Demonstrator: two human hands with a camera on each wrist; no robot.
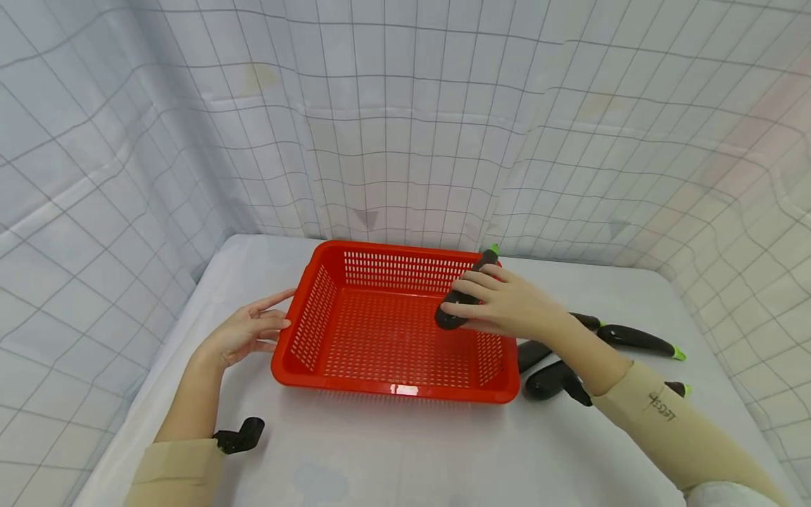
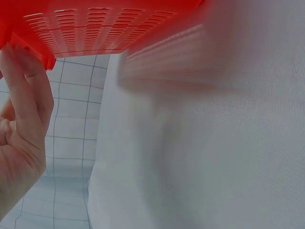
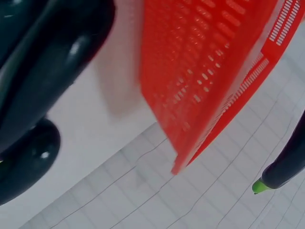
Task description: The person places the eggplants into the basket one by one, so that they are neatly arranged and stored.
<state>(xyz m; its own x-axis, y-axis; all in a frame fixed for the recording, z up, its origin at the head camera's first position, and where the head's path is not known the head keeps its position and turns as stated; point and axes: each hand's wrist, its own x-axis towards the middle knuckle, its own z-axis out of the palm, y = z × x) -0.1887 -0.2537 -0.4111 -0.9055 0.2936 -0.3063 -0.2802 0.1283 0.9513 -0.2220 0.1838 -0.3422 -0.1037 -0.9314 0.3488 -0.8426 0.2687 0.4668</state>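
Observation:
A red perforated plastic basket [image 1: 393, 387] stands on the white table. My right hand [image 1: 500, 299] grips a dark eggplant [image 1: 450, 321] with a green stem end, over the basket's right side; in the right wrist view that eggplant [image 3: 288, 160] shows at the right edge. Beside the basket's left wall is my left hand [image 1: 243, 331], its fingers extended with fingertips right at the rim. The left wrist view shows the left hand [image 2: 24, 114] under the red rim [image 2: 47, 62], holding nothing else. Nothing lies on the basket floor.
Several more eggplants [image 1: 636, 338] lie on the table right of the basket, partly hidden by the right forearm. They fill the left of the right wrist view as dark shapes [image 3: 62, 62]. A white grid-patterned curtain [image 1: 418, 141] surrounds the table [image 1: 393, 458].

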